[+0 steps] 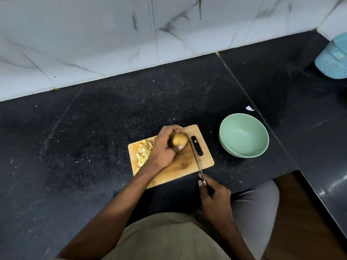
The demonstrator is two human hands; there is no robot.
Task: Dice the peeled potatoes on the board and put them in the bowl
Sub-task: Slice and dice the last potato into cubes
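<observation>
Head view: left hand is gripping a whole potato, right hand clamping the knife; diced pieces are waiting, bowl empty.

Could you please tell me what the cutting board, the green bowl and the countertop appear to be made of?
The cutting board looks like wood or bamboo: tan, with visible grain and a matte face. The green bowl is smooth, opaque and pale with a soft sheen, probably plastic or melamine, though ceramic cannot be ruled out. The countertop looks like polished black granite: dark, finely speckled, with a seam between slabs.
</observation>
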